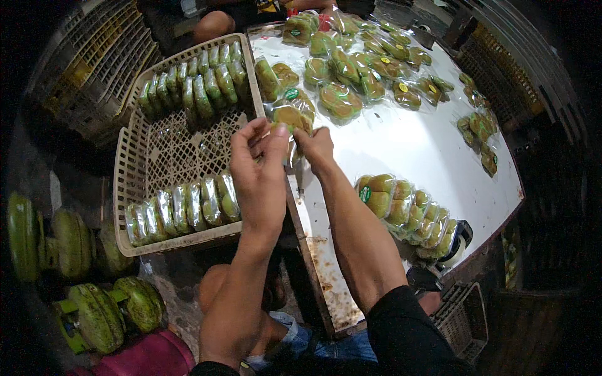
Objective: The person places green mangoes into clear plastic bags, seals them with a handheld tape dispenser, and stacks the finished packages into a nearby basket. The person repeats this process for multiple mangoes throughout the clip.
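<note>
Both my hands meet at the table's left edge, over a clear plastic pack of green-and-brown buns (290, 118) with a small green sticker. My left hand (258, 160) has its thumb and fingers curled at the pack's near left side. On the right edge of the same pack, my right hand (315, 147) pinches the plastic. Just left of them is a beige plastic crate (191, 241) with similar packs standing on edge in rows, at its far and near ends. Another bun pack (266, 80) leans at the crate's right rim.
Many loose bun packs (340, 101) lie across the far part of the white table (401, 147). A row of packs (411, 213) stands near its front beside a tape dispenser (461, 241). Stacked crates (103, 56) rise at left; ribbed green rounded objects (94, 316) sit low left.
</note>
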